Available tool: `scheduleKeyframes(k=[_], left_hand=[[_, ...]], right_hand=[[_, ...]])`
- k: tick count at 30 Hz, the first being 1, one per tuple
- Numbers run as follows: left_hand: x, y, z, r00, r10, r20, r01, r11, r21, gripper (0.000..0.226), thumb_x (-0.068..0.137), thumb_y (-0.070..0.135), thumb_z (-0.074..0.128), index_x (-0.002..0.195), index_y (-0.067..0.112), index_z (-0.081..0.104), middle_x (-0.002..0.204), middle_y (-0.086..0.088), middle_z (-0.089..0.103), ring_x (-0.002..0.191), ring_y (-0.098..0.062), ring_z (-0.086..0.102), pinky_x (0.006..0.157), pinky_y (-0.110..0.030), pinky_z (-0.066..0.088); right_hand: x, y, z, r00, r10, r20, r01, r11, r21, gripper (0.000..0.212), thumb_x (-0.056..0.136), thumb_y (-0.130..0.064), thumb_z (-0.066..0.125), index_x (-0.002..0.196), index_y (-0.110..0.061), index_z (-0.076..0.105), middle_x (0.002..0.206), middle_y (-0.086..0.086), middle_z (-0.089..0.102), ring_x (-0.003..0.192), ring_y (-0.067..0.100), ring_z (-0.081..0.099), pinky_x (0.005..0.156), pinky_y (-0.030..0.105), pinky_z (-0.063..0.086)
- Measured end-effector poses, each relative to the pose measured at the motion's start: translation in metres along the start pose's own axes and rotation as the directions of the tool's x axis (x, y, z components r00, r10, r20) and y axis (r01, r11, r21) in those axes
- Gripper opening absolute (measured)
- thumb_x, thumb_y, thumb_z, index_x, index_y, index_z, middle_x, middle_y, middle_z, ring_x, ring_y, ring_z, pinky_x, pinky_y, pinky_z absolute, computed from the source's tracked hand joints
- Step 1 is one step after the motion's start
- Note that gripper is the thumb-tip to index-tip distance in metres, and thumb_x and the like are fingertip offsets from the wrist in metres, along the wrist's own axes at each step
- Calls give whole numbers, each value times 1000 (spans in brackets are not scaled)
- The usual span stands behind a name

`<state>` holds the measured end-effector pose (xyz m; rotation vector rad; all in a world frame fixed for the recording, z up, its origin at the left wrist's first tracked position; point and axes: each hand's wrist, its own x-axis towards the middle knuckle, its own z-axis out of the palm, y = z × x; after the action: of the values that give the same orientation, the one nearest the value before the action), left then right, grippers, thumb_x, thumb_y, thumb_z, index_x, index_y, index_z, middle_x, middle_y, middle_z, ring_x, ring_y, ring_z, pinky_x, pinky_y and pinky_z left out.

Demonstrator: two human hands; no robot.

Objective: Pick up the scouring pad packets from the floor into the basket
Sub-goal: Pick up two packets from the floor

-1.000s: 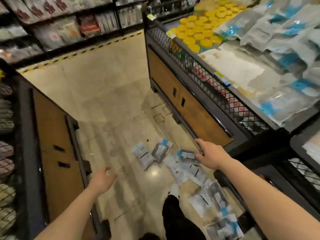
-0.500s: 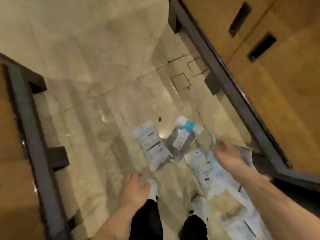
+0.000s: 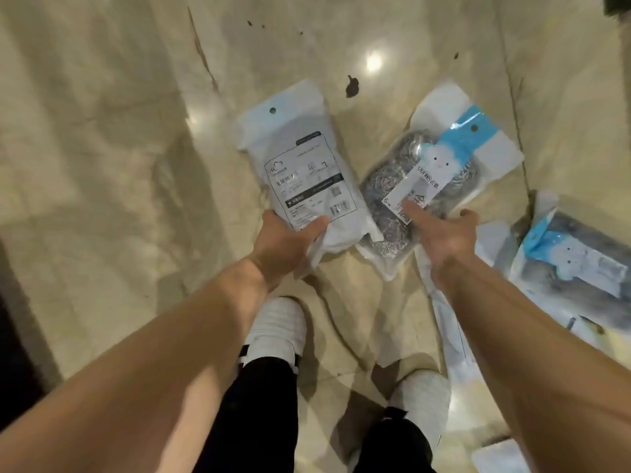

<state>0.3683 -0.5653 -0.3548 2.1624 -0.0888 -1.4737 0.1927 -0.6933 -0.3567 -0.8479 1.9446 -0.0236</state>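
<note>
My left hand point(image 3: 285, 242) grips the near end of a white scouring pad packet point(image 3: 302, 165) that lies back side up, its printed label showing. Beside it on the floor lies a second packet point(image 3: 426, 172) with steel scourers and a blue header card facing up. My right hand point(image 3: 444, 233) is spread over the near end of this packet, fingers apart, index fingertip touching its label. A third packet point(image 3: 580, 264) with a blue card lies at the right edge. More white packets point(image 3: 450, 339) lie under my right forearm. No basket is in view.
The floor is glossy beige tile point(image 3: 102, 165) with a dark stain point(image 3: 351, 86) beyond the packets. My two white shoes point(image 3: 276, 327) stand just behind the packets. A dark cabinet base point(image 3: 13, 336) runs along the left edge.
I have bent down close to the floor. My left hand moved forward and took hold of the white packet. My right hand shifted left onto the blue-card scourer packet.
</note>
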Motion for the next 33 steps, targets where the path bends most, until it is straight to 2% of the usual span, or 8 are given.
scheduleKeyframes(k=[3,5,9,11,15,23,26,33], left_hand=[[-1,-4,-3,997,28,69,-17,989,-148,24,87,15,70,110,12,71,102,0,76,93,-15,73,69,-21,58],[-7,2,-10,996,18,84,-1,979,-204,29,87,10,70,116,12,69,108,-3,75,98,-18,73,74,-28,61],[-35,28,-32,1000,-16,6,17,965,-262,23,88,11,71,107,16,60,100,-1,73,84,-21,73,49,-25,55],[-54,45,-48,999,-40,-27,31,965,-259,25,87,16,72,103,22,54,102,0,70,87,-22,70,60,-30,57],[-114,94,-97,994,6,-109,-31,973,-227,49,80,17,77,125,14,57,112,-1,70,103,-24,67,93,-43,53],[-352,237,-196,971,154,-184,-178,977,-122,44,82,19,76,122,21,58,120,4,67,110,-22,64,100,-40,48],[-475,289,-205,965,217,-146,-237,962,-138,40,87,9,71,125,17,59,116,4,66,103,-18,64,94,-33,48],[-649,333,-199,919,394,-17,-394,916,-72,58,70,34,80,123,29,58,114,8,72,101,-13,70,94,-41,54]], right_hand=[[2,-9,10,995,76,67,-84,988,130,92,52,-39,92,129,-10,51,117,2,66,101,22,64,90,37,52],[-7,-15,9,981,105,162,-136,973,188,70,51,-31,94,111,-9,65,108,5,73,96,26,69,90,46,54],[-49,-37,-6,958,48,283,-122,960,252,35,70,-6,83,103,-2,72,93,10,76,81,29,74,77,43,60],[-76,-56,-22,958,-21,285,-44,974,222,32,71,-2,81,102,-5,73,92,9,77,80,28,75,78,42,60],[-140,-116,-75,925,-153,349,99,981,168,18,75,-7,81,85,-17,71,84,-3,77,72,14,74,66,28,58],[-356,-254,-266,855,-331,400,297,944,147,16,79,-13,80,88,-20,70,84,-1,76,71,14,74,64,31,61],[-448,-273,-360,826,-386,410,362,922,139,32,76,-17,82,106,-20,72,97,4,77,85,25,75,79,47,60],[-594,-264,-534,771,-514,377,462,858,225,44,82,-4,74,122,-19,59,108,6,74,96,25,72,88,47,56]])
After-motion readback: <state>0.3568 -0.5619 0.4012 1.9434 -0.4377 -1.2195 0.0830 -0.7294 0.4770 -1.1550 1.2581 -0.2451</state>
